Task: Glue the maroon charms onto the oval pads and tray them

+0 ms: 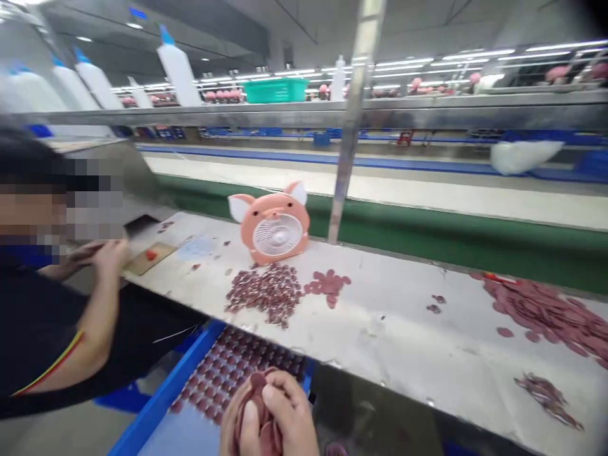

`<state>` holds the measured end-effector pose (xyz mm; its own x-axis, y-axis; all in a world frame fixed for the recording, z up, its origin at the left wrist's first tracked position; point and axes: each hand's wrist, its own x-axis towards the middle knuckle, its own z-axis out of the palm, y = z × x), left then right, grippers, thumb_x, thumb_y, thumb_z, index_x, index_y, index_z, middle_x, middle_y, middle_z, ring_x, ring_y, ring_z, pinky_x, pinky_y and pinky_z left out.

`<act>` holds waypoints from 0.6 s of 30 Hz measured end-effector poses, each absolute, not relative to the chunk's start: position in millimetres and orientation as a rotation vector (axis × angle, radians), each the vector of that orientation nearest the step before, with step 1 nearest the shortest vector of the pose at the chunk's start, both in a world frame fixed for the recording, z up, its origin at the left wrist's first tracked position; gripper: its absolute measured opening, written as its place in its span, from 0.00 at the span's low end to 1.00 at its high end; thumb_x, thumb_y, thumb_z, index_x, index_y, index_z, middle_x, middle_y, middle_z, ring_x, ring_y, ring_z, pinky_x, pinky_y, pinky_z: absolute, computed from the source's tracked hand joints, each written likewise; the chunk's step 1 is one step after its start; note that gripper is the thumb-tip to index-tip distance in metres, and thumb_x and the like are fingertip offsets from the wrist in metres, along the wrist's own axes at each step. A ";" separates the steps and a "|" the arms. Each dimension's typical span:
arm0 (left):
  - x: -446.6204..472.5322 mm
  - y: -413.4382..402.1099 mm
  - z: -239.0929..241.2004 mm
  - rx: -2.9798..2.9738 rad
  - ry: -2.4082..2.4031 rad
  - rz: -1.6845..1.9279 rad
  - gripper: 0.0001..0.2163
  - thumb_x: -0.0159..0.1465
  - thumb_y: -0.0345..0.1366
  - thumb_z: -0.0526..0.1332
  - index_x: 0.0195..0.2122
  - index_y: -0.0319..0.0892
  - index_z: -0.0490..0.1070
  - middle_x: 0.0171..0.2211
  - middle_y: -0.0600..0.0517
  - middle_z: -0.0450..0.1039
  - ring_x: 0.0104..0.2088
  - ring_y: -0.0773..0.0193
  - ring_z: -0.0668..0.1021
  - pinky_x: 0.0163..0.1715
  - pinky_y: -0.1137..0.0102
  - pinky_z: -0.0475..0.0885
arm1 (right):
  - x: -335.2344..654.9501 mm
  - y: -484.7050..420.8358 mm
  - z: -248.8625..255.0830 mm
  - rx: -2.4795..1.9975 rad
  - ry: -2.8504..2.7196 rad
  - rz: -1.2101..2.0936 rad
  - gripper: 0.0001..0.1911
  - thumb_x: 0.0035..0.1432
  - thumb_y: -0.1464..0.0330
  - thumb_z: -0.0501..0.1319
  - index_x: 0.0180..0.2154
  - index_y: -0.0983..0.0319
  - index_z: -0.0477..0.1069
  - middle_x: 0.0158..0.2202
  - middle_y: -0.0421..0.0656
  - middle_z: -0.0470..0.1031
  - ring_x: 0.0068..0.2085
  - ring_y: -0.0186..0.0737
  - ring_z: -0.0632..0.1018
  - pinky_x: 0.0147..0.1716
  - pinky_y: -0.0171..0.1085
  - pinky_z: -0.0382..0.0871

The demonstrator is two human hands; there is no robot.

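Low in the picture, my left hand [234,425] and my right hand [291,413] are pressed together, fingers closed around a bunch of maroon round pieces [260,411]. Just beyond them lies a blue tray [161,396] whose bed is packed with rows of the same small maroon pieces. On the white bench [389,329] above the tray sits a heap of small dark maroon pieces [266,292], with a few larger pink-red discs [327,282] beside it.
A pink pig-shaped desk fan [273,228] stands behind the heap, next to a metal post [349,126]. Big piles of maroon discs [546,310] lie at right. A co-worker's hands [102,253] work at left. A green conveyor belt [427,234] runs behind the bench.
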<state>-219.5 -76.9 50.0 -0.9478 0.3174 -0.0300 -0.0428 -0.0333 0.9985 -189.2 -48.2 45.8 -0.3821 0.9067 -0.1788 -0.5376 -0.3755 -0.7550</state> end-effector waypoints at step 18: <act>-165.9 188.8 -40.6 0.491 1.616 1.839 0.12 0.64 0.42 0.63 0.41 0.38 0.76 0.42 0.47 0.79 0.45 0.57 0.79 0.50 0.54 0.72 | -130.6 204.2 -42.8 -1.202 -0.771 1.187 0.13 0.66 0.62 0.61 0.46 0.64 0.71 0.45 0.45 0.74 0.43 0.41 0.77 0.43 0.45 0.75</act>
